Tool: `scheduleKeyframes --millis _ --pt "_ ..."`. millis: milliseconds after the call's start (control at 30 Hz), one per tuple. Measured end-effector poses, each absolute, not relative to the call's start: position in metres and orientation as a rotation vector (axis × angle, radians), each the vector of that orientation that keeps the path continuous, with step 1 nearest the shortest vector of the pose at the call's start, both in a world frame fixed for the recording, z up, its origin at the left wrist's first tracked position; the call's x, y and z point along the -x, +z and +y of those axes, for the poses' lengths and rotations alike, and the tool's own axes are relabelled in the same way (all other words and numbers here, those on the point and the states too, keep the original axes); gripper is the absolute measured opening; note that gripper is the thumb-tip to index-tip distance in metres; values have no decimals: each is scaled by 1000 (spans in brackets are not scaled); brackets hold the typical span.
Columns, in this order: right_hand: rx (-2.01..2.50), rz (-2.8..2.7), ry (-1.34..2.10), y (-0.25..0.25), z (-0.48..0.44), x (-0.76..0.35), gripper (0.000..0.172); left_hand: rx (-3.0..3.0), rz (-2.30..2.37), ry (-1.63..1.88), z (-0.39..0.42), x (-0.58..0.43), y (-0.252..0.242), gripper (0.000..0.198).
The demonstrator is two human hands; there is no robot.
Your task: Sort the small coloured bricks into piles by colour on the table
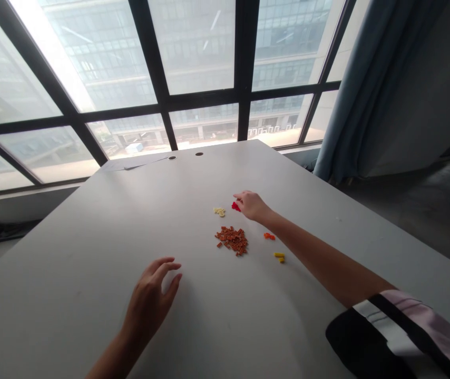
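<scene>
The right hand (252,205) has narrow fingers at the red plastic bricks (235,207), holding or not I cannot tell; the left hand (148,302) is wide open above the bench (90,273).

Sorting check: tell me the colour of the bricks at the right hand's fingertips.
Bright red bricks, shown best in the head view.
</scene>
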State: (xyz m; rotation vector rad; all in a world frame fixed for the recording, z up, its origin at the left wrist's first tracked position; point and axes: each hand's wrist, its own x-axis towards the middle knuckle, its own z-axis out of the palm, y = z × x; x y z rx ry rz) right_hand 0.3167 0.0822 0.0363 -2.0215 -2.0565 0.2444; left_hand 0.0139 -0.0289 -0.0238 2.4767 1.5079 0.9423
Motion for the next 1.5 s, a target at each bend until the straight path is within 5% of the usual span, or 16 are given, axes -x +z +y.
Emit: scheduleKeyframes --millis 133,267,533,1167,1500 --pt "2040 -2066 413 44 23 -364 23 -2472 1501 927 -27 -15 -25 22" --pt "1983 -2083 748 24 -28 -389 33 -2483 1472 896 -28 -19 -26 23" --pt "1790 -1971 561 -6 -60 -359 8 -2499 1462 926 -35 -21 -25 23" --pt "1411 -1958 632 -25 -35 -311 7 -2525 1397 877 -39 -36 -22 18" --pt "1420 -1970 561 -19 -48 -324 21 -2637 1283 756 -17 -113 -24 20"
